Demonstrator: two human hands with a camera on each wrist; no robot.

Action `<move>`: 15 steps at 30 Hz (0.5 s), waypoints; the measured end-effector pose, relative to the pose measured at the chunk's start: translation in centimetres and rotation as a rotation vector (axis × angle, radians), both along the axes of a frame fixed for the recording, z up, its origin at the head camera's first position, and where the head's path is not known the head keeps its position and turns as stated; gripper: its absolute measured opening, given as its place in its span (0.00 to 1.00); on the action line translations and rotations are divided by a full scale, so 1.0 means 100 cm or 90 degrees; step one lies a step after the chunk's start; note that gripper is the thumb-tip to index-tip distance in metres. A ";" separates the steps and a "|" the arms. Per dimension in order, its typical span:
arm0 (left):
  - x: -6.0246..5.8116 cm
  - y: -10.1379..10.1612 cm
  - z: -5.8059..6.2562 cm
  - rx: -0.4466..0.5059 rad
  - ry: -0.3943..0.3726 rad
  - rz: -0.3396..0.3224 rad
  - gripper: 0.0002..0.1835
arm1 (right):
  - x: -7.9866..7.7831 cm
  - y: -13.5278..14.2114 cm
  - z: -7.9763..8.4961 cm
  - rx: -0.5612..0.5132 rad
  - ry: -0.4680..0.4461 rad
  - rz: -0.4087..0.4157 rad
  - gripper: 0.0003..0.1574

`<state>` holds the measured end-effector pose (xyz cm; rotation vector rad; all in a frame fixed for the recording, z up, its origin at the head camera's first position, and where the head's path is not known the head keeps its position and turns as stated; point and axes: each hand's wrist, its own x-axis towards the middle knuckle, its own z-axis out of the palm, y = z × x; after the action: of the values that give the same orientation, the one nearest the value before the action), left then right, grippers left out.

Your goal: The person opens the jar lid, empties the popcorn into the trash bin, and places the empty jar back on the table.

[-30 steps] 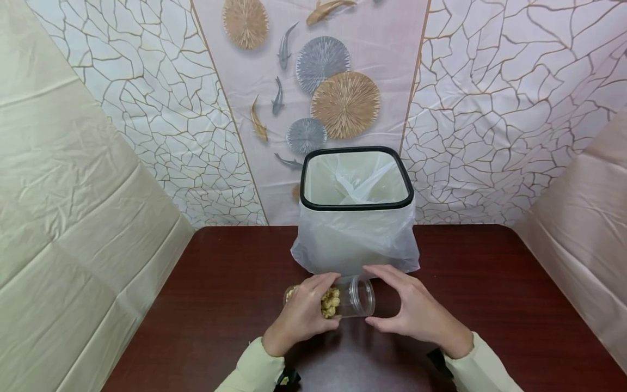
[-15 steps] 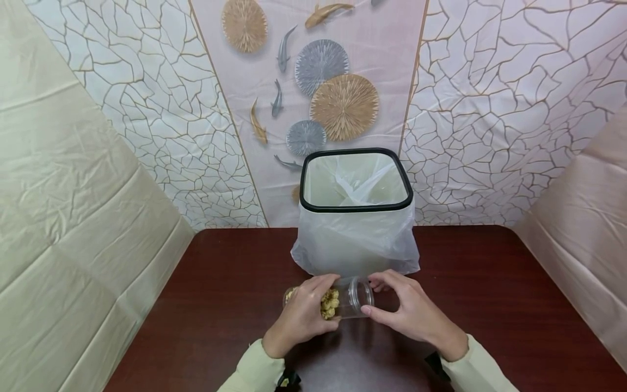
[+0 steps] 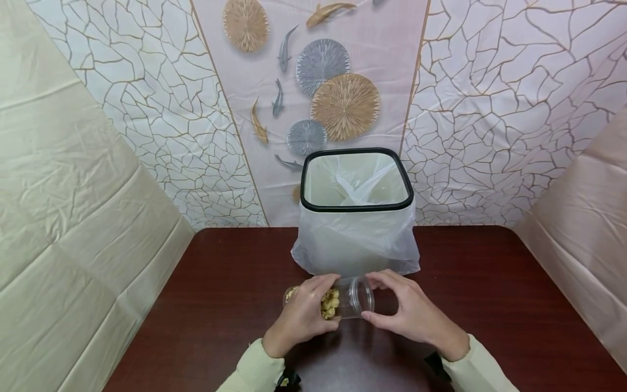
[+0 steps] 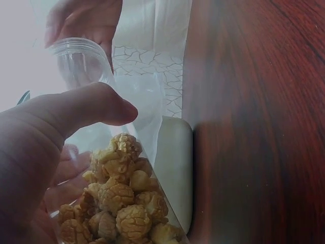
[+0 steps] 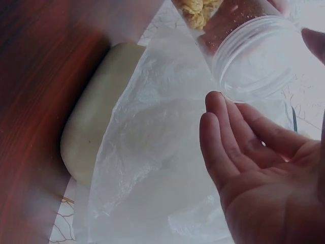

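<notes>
A clear plastic jar (image 3: 345, 308) lies on its side in the air over the table, its threaded mouth uncovered and turned to the right. Caramel-coloured popcorn balls (image 4: 122, 198) fill its bottom half. My left hand (image 3: 301, 307) grips the jar's body, thumb on the near side and fingers on the far side. At the mouth is my right hand (image 3: 416, 310), fingertips and thumb at opposite sides of the rim (image 5: 254, 56). The right palm stands apart from the jar in the right wrist view.
Behind the jar stands a pale bin (image 3: 355, 245) with a black rim (image 3: 357, 208), lined with a thin white bag (image 5: 147, 147) that hangs down over its outside. The dark red-brown table (image 3: 235, 283) meets patterned cloth at its back and sides.
My right hand, spread wide around the jar's mouth a second ago, has narrowed so that its fingertips and thumb meet the rim. My left hand and the jar stay nearly still.
</notes>
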<state>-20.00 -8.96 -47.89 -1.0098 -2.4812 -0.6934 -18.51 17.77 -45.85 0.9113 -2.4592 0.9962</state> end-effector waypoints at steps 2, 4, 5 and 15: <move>0.001 0.000 0.000 -0.001 -0.001 0.002 0.46 | 0.000 0.001 0.001 0.003 0.010 0.014 0.41; 0.001 -0.001 0.000 -0.002 0.001 0.003 0.46 | 0.000 0.002 0.002 0.007 0.025 0.024 0.44; 0.001 -0.001 0.000 -0.001 0.002 0.003 0.46 | 0.000 0.003 0.003 0.011 0.032 0.027 0.45; 0.000 0.000 -0.001 0.003 0.015 -0.006 0.45 | 0.000 0.008 0.009 0.011 0.061 0.013 0.54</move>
<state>-20.04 -9.00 -48.00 -1.0232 -2.4550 -0.6875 -18.50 18.58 -44.96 0.9693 -2.3864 0.9183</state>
